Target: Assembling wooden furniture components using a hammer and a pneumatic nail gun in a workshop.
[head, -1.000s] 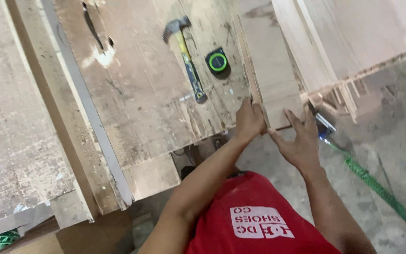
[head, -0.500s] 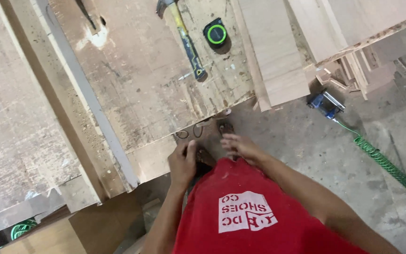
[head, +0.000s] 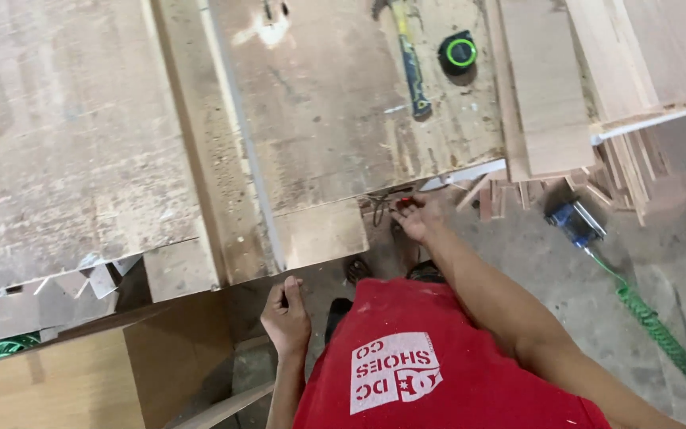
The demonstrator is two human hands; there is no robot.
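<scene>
My right hand [head: 418, 216] reaches to the front edge of the worn wooden workbench [head: 319, 119]. Its fingertips pinch a small red-tipped tool [head: 401, 202] beside dark wire-like loops [head: 379, 208] hanging under the edge. My left hand [head: 286, 314] hangs lower, just below a plank end [head: 319, 234]. Its fingers are curled in and I see nothing in it. My red shirt [head: 438, 365] fills the bottom of the view. A hammer with a blue and yellow handle [head: 410, 59] and a black and green tape measure [head: 459, 53] lie on the bench, far from both hands.
Pale boards [head: 549, 95] are stacked at the right of the bench, with offcuts [head: 510, 195] beneath them. A blue power tool [head: 572, 222] lies on the concrete floor, with a green cord [head: 660, 334] running right. A plywood box [head: 65, 381] stands at lower left.
The view has shifted left and down the bench. My right hand moved up to the bench edge and onto the red-tipped tool. My left hand dropped away from the edge and curled.
</scene>
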